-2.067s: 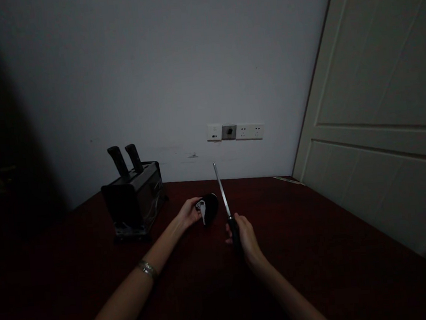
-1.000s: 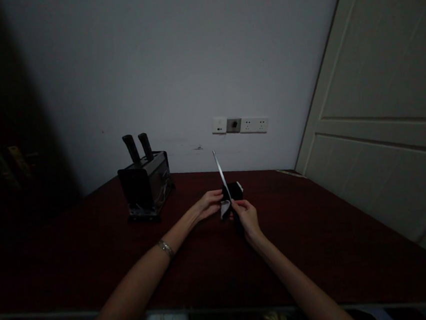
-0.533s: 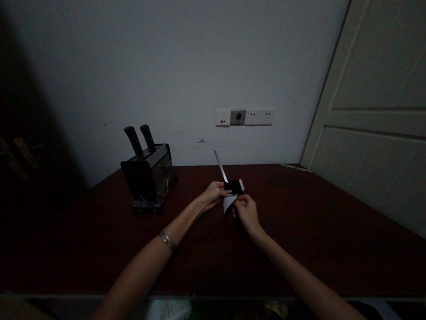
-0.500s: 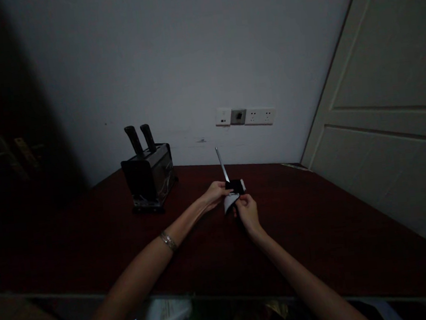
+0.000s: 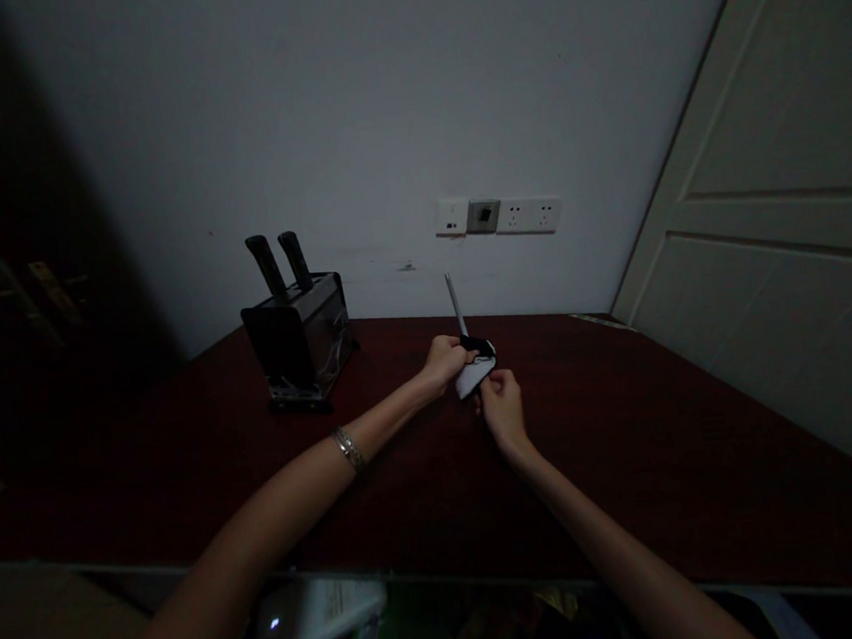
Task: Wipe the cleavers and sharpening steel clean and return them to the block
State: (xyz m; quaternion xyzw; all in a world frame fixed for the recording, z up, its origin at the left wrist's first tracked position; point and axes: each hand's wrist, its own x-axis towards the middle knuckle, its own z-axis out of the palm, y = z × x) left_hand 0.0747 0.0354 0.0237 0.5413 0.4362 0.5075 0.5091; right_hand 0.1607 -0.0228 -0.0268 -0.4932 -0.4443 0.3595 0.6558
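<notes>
Over the dark red table (image 5: 632, 420), both hands are closed on a small, limp black-and-white cloth-like piece (image 5: 475, 376). A slim silver rod or blade (image 5: 456, 305) sticks up from its black part and leans slightly left; how the two join is hidden. My left hand (image 5: 445, 360), with a metal bracelet on its forearm, grips the upper black part from the left. Below and to the right, my right hand (image 5: 504, 404) pinches the lower edge of the white part. The small parts between my fingers are too dark to make out.
To the left stands a dark, shiny holder (image 5: 303, 336) with two black handles upright in its top. Wall sockets (image 5: 511, 216) sit behind the table. A pale panelled door (image 5: 788, 254) is on the right. Below the front edge, a white device (image 5: 311, 617) lies among dim items.
Both hands and the black-and-white piece sit slightly higher and further right in view. The black part looked flat and squared before; now it is rounded and bunched. The camera view has shifted slightly.
</notes>
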